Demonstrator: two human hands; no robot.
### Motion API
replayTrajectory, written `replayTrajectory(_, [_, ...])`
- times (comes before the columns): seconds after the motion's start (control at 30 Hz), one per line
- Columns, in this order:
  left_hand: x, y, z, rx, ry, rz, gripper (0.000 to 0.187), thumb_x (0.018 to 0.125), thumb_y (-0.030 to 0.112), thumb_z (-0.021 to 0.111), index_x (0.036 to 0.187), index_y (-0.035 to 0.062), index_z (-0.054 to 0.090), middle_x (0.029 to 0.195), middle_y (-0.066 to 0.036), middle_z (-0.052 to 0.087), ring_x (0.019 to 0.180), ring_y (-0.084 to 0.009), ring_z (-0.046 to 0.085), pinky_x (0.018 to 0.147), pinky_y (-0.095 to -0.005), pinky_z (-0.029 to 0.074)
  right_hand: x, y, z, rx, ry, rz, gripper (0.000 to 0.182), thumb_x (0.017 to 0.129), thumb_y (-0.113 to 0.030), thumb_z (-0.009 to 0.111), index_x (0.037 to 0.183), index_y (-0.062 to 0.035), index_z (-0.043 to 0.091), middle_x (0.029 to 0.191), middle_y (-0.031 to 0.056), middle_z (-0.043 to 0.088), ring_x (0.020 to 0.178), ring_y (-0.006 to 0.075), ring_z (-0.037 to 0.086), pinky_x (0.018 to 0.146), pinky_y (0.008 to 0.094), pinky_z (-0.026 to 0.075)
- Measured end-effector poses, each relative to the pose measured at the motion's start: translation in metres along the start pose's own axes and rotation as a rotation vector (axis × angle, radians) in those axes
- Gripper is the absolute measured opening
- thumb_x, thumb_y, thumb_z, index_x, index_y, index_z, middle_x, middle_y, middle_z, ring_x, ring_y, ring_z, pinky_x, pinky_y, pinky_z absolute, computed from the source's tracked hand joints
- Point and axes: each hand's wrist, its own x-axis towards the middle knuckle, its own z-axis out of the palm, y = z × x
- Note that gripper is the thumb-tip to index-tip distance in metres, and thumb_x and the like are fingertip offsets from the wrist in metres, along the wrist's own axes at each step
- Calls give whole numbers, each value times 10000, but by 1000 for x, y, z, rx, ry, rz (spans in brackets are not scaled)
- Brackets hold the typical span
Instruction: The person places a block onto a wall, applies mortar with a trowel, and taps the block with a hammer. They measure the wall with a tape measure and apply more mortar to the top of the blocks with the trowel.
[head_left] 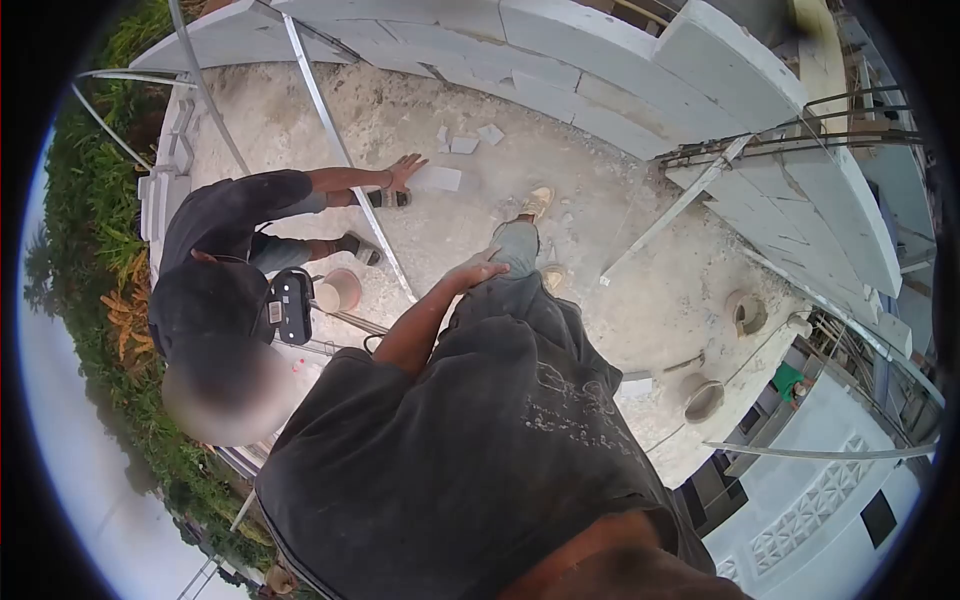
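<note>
My left hand (476, 273) rests on the knee of my grey trousers (515, 250), fingers stretched over the cloth and holding no object. My right hand is out of view. In front of my shoe (538, 203), a pale flat slab piece (440, 178) lies on the concrete floor (600, 270). Smaller broken white pieces (463, 145) lie beyond it. To my left, a co-worker in a dark cap bends forward, and that person's spread hand (405, 172) is beside the slab piece.
White block walls (600, 70) curve around the far side and right. Slanted metal props (325, 110) cross the space. A bucket (340, 290) stands near the co-worker. Two round openings (703, 400) are at the right, near the floor's edge. Rebar (800, 140) juts from the wall.
</note>
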Motion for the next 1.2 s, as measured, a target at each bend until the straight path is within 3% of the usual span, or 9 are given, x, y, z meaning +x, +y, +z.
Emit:
replayTrajectory(0.17, [5,-98,4,48,301,138,779,860,366,694,1500,61,372,1485,-240,433,1368,-394,428,1098,-421,393,-47,-9,59,-274,-117,2,712,904,-498,597,1400,-2,470,1339,279,538,1258,433,514,1037,451,410])
replayTrajectory(0.27, [-32,-68,-19,259,409,-89,763,882,319,648,1523,67,319,1494,-251,404,1334,-429,448,1097,-442,387,-81,-6,96,-427,-135,71,719,909,-503,590,1406,0,462,1349,284,532,1268,435,506,1047,449,402])
replayTrajectory(0.37, [-26,-50,-70,438,518,-40,816,838,292,708,1531,136,307,1507,-216,383,1330,-449,429,1083,-517,388,-103,-3,132,-529,-132,212,725,914,-508,583,1412,3,454,1360,288,525,1278,437,498,1056,447,395])
replayTrajectory(0.53, [102,-56,-190,1154,548,140,1049,724,284,830,1570,249,212,1583,-154,267,1435,-417,295,1076,-632,347,-87,23,219,-516,-67,488,736,923,-516,572,1423,7,440,1377,296,514,1295,441,484,1071,444,382])
replayTrajectory(0.67, [218,-93,-246,1530,338,234,1133,687,285,862,1581,297,166,1597,-140,242,1469,-411,239,1093,-665,308,-107,101,259,-324,70,387,735,931,-429,596,1456,25,354,1377,323,483,1291,463,468,1067,462,371])
replayTrajectory(0.77, [284,-135,-270,1642,223,227,1120,705,296,847,1584,304,155,1569,-133,283,1418,-402,325,1074,-636,339,-129,121,275,-217,111,398,682,933,-361,600,1439,31,364,1321,319,529,1242,456,516,1039,469,396])
replayTrajectory(0.87, [306,-151,-285,1640,299,361,1135,694,306,846,1588,285,147,1514,-128,355,1328,-368,426,1028,-594,383,-134,121,288,-72,108,453,654,942,-331,587,1436,35,364,1309,313,535,1227,441,526,1038,468,395])
replayTrajectory(1.03, [316,-140,-293,1538,312,313,923,666,247,825,1456,163,355,1316,-107,503,1199,-320,513,968,-547,420,-143,131,302,-14,142,401,603,968,-311,556,1417,49,375,1289,318,546,1205,437,536,1022,450,402])
replayTrajectory(1.2, [298,-132,-235,1548,425,291,740,634,189,790,1289,131,452,1171,-75,550,1127,-306,538,893,-520,451,-152,85,295,22,101,576,824,865,-496,634,1452,15,364,1334,348,512,1279,457,495,1062,489,382])
